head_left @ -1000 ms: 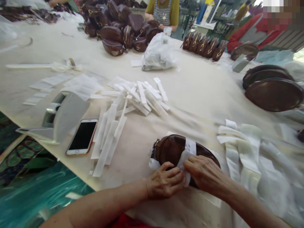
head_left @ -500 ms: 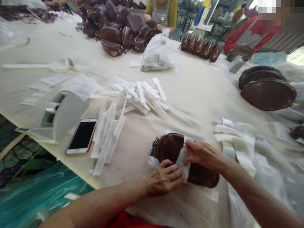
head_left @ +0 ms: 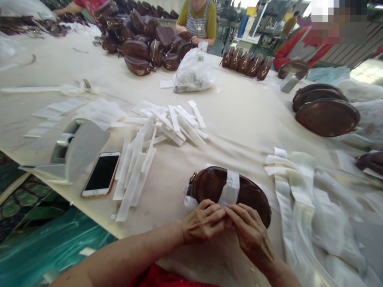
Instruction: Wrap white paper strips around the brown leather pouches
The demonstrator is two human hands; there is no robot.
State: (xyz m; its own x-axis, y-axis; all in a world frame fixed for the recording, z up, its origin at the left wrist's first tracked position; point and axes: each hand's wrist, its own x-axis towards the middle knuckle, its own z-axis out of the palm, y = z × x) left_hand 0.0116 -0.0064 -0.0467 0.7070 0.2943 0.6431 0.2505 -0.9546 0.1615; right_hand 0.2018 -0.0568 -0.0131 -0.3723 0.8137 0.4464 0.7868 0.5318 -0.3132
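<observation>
A dark brown leather bag (head_left: pixel 251 191) with a rounded outline lies in front of me on the table. Around its middle runs a white paper band (head_left: pixel 231 186). My left hand (head_left: pixel 205 221) pinches the band at the bag's near edge, its fingers curled together. Meeting it there, my right hand (head_left: pixel 251 231) has its fingertips pressed on the same end of the band. The fingertips hide the exact spot where the band's ends lie. Some clear plastic (head_left: pixel 190 201) sticks out at the bag's left end.
White paper strips (head_left: pixel 134 171) lie heaped left of the bag, beside a phone (head_left: pixel 101 174) and a tape dispenser (head_left: pixel 80 147). White wrapping strips (head_left: pixel 295 199) cover the right side. Brown bags (head_left: pixel 327 116) stand farther right; a filled plastic bag (head_left: pixel 194 71) is behind. Co-workers sit across.
My right hand has moved from the top of the bag down to its near edge, beside my left hand. The white band on top is now uncovered.
</observation>
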